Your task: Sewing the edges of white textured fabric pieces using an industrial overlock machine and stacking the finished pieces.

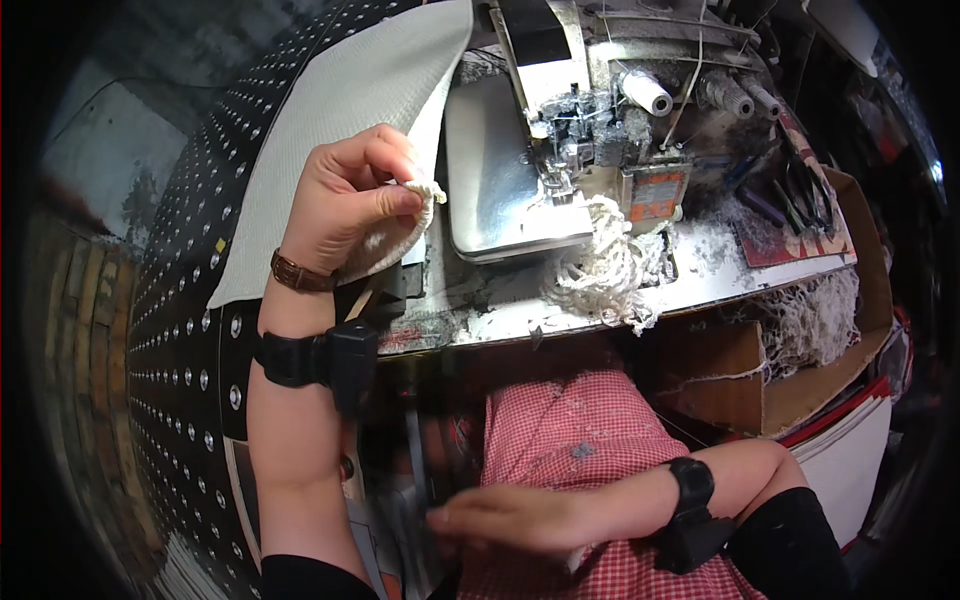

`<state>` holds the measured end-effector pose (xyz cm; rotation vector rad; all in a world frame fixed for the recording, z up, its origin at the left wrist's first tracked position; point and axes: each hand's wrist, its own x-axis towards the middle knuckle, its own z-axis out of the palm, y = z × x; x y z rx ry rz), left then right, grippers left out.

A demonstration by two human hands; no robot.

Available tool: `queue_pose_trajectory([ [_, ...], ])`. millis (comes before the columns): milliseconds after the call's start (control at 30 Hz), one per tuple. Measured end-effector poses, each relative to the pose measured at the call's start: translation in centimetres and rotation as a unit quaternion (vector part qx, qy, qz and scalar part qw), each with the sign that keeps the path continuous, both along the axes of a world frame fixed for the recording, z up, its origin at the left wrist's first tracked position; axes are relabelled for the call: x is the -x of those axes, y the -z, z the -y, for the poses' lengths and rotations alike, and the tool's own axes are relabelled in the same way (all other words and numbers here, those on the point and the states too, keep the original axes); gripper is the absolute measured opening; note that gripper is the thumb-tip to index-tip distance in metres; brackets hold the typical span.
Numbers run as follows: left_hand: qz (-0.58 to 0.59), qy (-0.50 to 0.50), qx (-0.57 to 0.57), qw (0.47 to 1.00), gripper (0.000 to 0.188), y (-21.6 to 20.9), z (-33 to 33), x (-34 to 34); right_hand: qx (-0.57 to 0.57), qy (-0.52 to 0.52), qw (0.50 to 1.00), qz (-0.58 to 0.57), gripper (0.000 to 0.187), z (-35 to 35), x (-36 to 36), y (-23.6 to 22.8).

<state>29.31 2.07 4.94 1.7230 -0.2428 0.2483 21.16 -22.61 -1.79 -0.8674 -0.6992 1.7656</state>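
Note:
A large white textured cloth (330,110) lies over the black surface left of the sewing machine (570,130). Thumb and fingers of my left hand (360,195) are closed in a pinch on the cloth's curled right-hand edge, raised slightly beside the machine's metal plate (485,170). Low over my lap, my right hand (520,515) points leftward, smeared by motion. Its fingers blur together, and a small pale patch shows below it, too indistinct to name. The machine's needle area (560,185) is brightly lit, with neither hand touching it.
Tangled white trimmings (605,265) heap at the machine's front edge. A cardboard box (870,290) at the right holds more stringy scraps (815,320). Dark hand tools (790,195) lie on the lint-covered tabletop. A studded black table (190,290) extends left; a red checked apron (570,430) covers my lap.

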Motion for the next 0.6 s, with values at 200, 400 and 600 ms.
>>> queue_pose_trajectory([
  [200, 0.040, 0.025, 0.099, 0.994, 0.014, 0.1, 0.2, 1.6, -0.065, 0.077, 0.994, -0.048, 0.046, -1.3, -2.3, -3.3],
  [400, 0.039, 0.044, 0.112, 0.992, 0.017, 0.5, 0.2, 2.0, -0.012, 0.281, 0.959, 0.034, 0.055, -3.9, -7.0, -4.2],
  [600, 0.023, 0.052, 0.112, 0.992, 0.018, 0.5, 0.1, 2.0, -0.061, 0.403, 0.913, 0.002, 0.044, -6.2, -8.4, -4.7],
])
